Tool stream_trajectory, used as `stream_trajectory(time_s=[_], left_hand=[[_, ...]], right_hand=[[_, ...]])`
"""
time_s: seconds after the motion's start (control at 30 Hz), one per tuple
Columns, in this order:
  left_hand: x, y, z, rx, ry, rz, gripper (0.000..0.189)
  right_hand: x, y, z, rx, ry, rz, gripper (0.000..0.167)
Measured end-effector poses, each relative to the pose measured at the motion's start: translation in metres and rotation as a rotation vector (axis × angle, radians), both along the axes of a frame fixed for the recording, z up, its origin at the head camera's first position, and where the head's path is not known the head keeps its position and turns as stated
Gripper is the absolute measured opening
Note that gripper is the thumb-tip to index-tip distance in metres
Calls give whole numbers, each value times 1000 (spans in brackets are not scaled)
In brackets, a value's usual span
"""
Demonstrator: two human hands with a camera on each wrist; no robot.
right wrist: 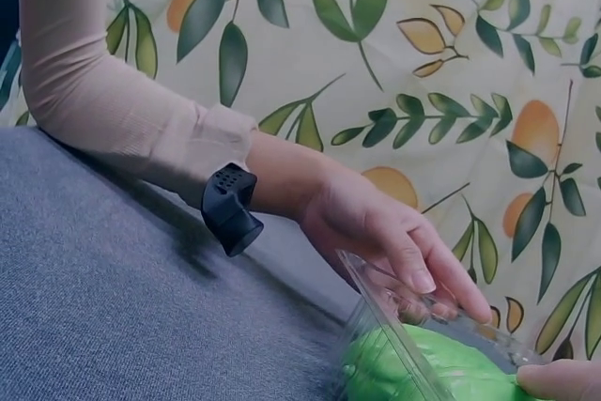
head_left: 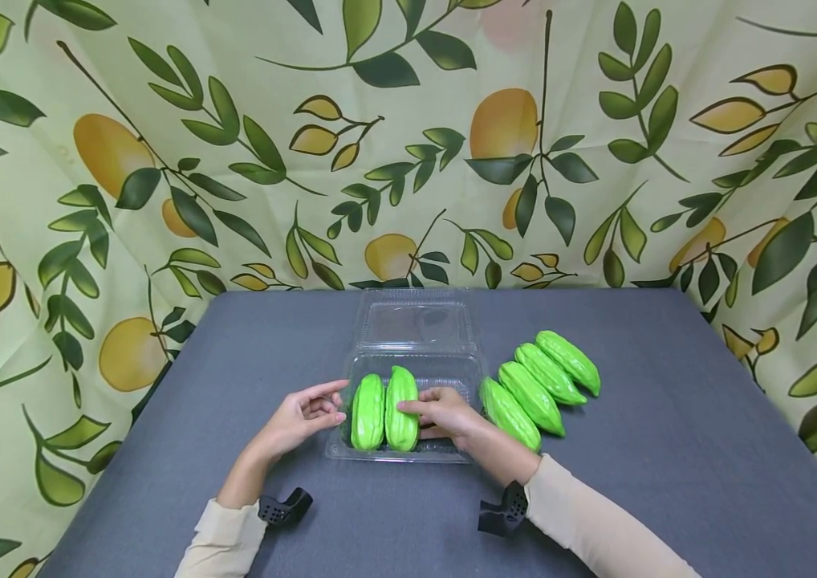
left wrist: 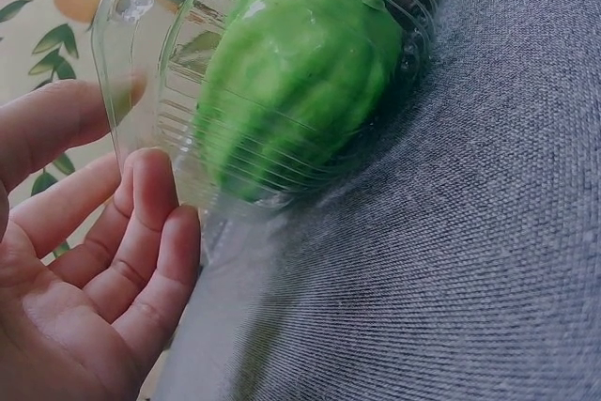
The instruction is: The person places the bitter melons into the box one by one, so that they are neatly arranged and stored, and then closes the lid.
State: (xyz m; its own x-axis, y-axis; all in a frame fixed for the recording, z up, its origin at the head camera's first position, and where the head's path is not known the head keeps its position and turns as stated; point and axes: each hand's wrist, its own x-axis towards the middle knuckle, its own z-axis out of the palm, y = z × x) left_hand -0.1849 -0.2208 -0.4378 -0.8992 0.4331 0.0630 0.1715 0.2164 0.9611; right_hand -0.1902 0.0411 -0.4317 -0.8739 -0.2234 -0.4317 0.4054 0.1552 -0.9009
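Two green bitter melons stand side by side inside a clear plastic container with its lid folded back. My right hand holds the right-hand bitter melon, thumb on its top and fingers down its right side. The other bitter melon lies against the container's left wall. My left hand is at that wall, its fingers loosely bent and the thumb apart from the index finger. In the left wrist view its fingertips are right at the clear rim, with a melon behind the plastic.
Several more bitter melons lie in a slanted row right of the container, close to my right forearm. The open lid extends toward the far table edge. A leaf-patterned cloth hangs behind the grey table.
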Motion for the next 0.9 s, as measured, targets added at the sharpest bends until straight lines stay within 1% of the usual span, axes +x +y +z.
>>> stream_trajectory(time_s=[0.23,0.4,0.53,0.77,0.9], left_hand=[[-1,0,0,-20,-7,2,54],[-1,0,-1,-21,-8,6,55],[0,0,-1,-21,-3,5,55],[0,0,0,-17,3,5,55],[-1,-1,-1,-15,12,1,55]], right_hand=[[1,-1,2,-23,1,-8,42],[2,-1,3,-10,18,19,38],[4,1,3,3,23,25,41],[7,5,5,-3,3,5,54],[9,8,8,-3,13,-10,55]])
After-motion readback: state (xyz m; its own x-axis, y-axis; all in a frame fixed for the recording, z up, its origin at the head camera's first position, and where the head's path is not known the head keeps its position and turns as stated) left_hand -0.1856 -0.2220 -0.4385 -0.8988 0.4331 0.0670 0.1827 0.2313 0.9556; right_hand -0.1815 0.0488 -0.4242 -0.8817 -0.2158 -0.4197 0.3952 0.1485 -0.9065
